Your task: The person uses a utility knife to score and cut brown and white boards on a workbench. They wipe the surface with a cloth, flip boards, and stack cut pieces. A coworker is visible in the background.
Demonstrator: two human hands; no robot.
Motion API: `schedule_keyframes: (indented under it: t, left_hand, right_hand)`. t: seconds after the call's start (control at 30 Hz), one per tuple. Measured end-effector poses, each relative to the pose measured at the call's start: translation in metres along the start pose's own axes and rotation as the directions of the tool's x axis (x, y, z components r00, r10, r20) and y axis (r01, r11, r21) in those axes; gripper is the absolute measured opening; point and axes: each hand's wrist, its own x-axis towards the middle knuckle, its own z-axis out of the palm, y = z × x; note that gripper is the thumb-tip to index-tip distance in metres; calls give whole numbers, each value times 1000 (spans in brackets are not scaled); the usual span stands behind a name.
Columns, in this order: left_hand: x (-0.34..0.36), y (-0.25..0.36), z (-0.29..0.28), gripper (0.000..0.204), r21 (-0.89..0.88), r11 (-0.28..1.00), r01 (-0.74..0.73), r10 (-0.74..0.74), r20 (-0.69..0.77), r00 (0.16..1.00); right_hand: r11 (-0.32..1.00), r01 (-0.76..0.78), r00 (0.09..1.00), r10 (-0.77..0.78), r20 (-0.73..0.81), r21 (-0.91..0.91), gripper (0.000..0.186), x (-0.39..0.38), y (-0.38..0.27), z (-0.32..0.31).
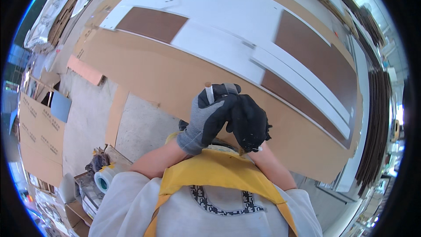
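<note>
Both hands are gloved and brought together in front of my chest. My left hand (pixel 206 118), in a grey and black glove, has its fingers curled. Among them a short white cylinder with a brown tip (pixel 209 92) sticks up; I cannot tell whether it is a wrapped finger or a held thing. My right hand (pixel 249 122), in a black glove with white specks and a frayed cuff, is closed against the left. What lies between the hands is hidden. A yellow apron (pixel 206 169) covers my front just below them.
Beyond my hands, white panels (pixel 206 39) and brown panels (pixel 151 23) lie on a large cardboard sheet (pixel 144 70). Long white strips (pixel 302 90) rest on the right-hand panels. A white roll (pixel 105 177) stands at lower left; dark stacked sheets (pixel 377 118) are far right.
</note>
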Motion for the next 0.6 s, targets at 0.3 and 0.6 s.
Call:
schedule_keyframes:
  t: [0.3,0.6]
  left_hand:
    - [20,115,-112,14,114,993,10,10,-173,985]
    - [44,164,-213,56,-239,907,346,-274,288,918]
  right_hand:
    - [943,125,991,-133,-5,-309,13,81,-37,132]
    - [959,-277,943,260,-206,-56,16,82,-23,122]
